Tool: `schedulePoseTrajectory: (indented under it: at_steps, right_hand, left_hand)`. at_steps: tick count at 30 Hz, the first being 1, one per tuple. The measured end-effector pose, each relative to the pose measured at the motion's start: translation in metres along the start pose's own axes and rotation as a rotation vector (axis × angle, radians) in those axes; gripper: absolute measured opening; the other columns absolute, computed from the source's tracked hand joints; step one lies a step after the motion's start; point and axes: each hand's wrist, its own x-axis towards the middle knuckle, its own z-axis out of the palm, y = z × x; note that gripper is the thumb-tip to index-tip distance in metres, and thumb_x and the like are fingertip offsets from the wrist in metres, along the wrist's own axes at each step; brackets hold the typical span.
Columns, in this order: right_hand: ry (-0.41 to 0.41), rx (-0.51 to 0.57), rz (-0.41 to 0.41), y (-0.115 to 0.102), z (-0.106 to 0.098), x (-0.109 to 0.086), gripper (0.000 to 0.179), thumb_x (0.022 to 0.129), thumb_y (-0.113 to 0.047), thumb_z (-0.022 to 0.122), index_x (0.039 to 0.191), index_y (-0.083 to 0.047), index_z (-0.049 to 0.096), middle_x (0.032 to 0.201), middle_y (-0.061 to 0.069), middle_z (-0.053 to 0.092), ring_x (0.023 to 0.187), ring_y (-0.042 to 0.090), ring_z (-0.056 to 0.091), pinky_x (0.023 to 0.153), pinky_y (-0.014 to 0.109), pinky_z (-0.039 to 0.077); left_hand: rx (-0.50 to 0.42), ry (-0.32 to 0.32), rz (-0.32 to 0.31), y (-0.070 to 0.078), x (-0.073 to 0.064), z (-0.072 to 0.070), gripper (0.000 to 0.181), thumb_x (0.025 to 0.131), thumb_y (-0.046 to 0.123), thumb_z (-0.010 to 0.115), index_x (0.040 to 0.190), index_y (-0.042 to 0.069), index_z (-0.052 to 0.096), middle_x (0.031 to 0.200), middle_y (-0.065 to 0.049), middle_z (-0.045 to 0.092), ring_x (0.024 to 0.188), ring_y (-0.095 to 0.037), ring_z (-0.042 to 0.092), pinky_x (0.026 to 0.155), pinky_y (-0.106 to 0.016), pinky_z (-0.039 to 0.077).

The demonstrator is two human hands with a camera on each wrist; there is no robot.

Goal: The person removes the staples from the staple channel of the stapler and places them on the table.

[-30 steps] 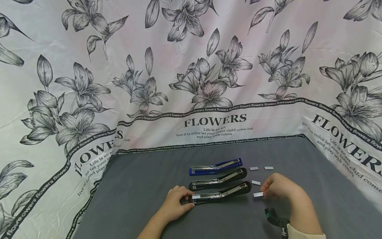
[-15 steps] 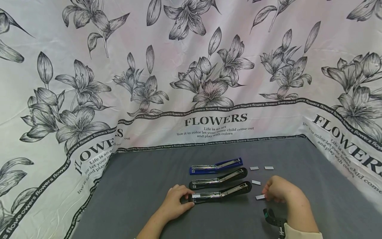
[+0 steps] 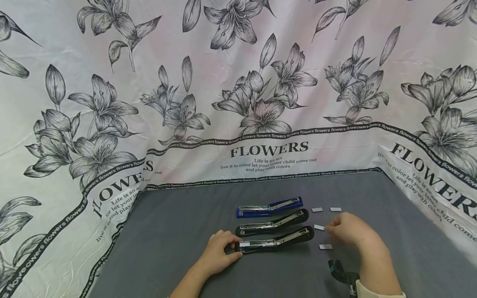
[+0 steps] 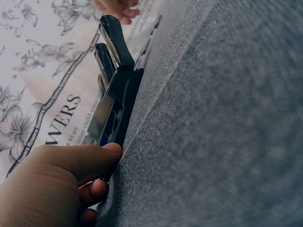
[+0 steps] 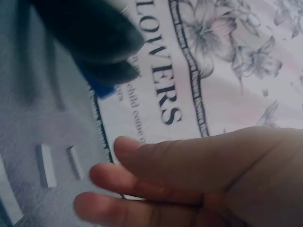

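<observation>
My left hand (image 3: 222, 253) holds the left end of the front black stapler (image 3: 262, 245) between thumb and fingers. That stapler lies folded open, with a short silvery staple strip (image 3: 244, 244) in its magazine. In the left wrist view, my thumb presses against the end of the black stapler (image 4: 128, 94). My right hand (image 3: 348, 229) hovers right of the staplers, fingertips right by the end of a staple strip (image 3: 319, 227). In the right wrist view, the right hand's (image 5: 189, 175) fingers are loosely extended and grip nothing visible. The front staple strip (image 3: 325, 247) lies below that hand.
Behind the front stapler lie a second black stapler (image 3: 255, 228) and a blue stapler (image 3: 253, 212), both folded open. Two more staple strips, a left one (image 3: 316, 210) and a right one (image 3: 335, 209), lie at the back right. A flower-printed cloth (image 3: 268, 157) borders the grey table (image 3: 167, 223).
My right hand shifted the front staple strip slightly right and toward me, let it go, then moved back toward the strip behind it. My left hand stayed on the stapler.
</observation>
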Motion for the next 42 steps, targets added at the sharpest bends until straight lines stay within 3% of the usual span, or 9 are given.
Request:
schedulePoseTrajectory:
  at_steps: [4,14,19,26,31,42]
  right_hand:
    - [0.035,-0.020,-0.022,-0.012,-0.004,-0.004,0.026,0.101,-0.024,0.062,0.086,-0.005,0.071,0.077,0.001,0.062,0.069,0.019,0.054,0.062,0.039,0.045]
    - [0.150,-0.052,-0.115,-0.043,-0.001,-0.012,0.028,0.101,-0.029,0.066,0.110,-0.004,0.075,0.101,0.005,0.071,0.089,0.022,0.064,0.076,0.049,0.052]
    - [0.208,-0.021,-0.159,-0.059,0.009,-0.013,0.023,0.100,-0.027,0.067,0.110,-0.008,0.075,0.100,0.000,0.071,0.090,0.022,0.066,0.076,0.048,0.053]
    - [0.272,0.003,-0.236,-0.079,0.026,-0.010,0.015,0.100,-0.022,0.068,0.107,-0.012,0.076,0.088,-0.005,0.068,0.073,0.013,0.057,0.067,0.038,0.049]
    - [0.309,-0.010,-0.295,-0.090,0.039,-0.007,0.010,0.098,-0.020,0.070,0.104,-0.015,0.077,0.090,-0.008,0.069,0.073,0.008,0.058,0.067,0.035,0.050]
    - [0.295,-0.063,-0.419,-0.111,0.078,0.002,0.005,0.093,-0.017,0.076,0.097,-0.019,0.078,0.087,-0.014,0.066,0.073,0.002,0.058,0.065,0.030,0.050]
  left_hand:
    - [-0.001,0.004,0.007,0.001,0.000,-0.001,0.031,0.081,0.022,0.087,0.110,0.023,0.077,0.081,0.019,0.050,0.080,-0.005,0.042,0.078,-0.031,0.030]
    - [0.006,0.023,0.033,0.002,-0.001,-0.001,0.030,0.081,0.022,0.087,0.109,0.023,0.077,0.081,0.018,0.050,0.079,-0.003,0.040,0.076,-0.030,0.030]
    - [0.005,0.024,0.043,0.002,-0.001,-0.001,0.030,0.082,0.023,0.086,0.110,0.022,0.077,0.081,0.017,0.051,0.079,-0.003,0.040,0.077,-0.031,0.030]
    - [0.003,0.010,0.023,0.000,-0.001,0.000,0.030,0.082,0.023,0.086,0.111,0.023,0.076,0.082,0.017,0.050,0.079,-0.004,0.040,0.078,-0.032,0.030]
    - [-0.005,-0.003,0.001,0.001,-0.001,0.000,0.030,0.083,0.024,0.086,0.111,0.025,0.076,0.082,0.018,0.050,0.080,-0.004,0.040,0.079,-0.032,0.029]
    - [0.002,0.016,0.020,0.002,0.000,-0.001,0.029,0.082,0.023,0.086,0.109,0.023,0.076,0.081,0.016,0.051,0.079,-0.003,0.040,0.078,-0.031,0.030]
